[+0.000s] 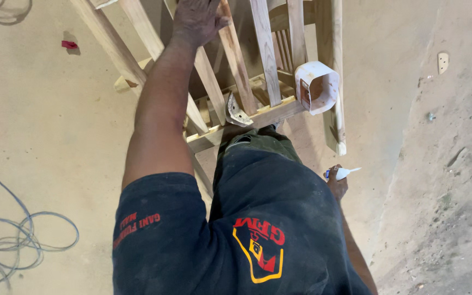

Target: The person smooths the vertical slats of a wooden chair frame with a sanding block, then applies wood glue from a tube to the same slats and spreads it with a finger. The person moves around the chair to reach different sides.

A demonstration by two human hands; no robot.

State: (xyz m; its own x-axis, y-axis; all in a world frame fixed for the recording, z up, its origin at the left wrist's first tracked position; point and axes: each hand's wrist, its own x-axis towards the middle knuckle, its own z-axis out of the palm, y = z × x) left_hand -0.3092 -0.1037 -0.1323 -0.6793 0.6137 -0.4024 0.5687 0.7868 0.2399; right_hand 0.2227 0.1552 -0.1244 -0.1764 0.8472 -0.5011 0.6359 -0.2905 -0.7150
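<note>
one wooden frame (258, 82) under left hand's (195, 19) flat open grip; right hand (337, 184) clamps one, seemingly glue, tube (346, 173).

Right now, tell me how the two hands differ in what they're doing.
The left hand is raised and stretched forward, resting palm-down on a slat of the wooden frame; the right hand hangs low beside the leg. The left hand holds nothing; the right hand grips a small white tube. Both are bare.

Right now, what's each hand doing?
Left hand: open, flat on a slat of the wooden frame.
Right hand: closed around a small white tube.
</note>
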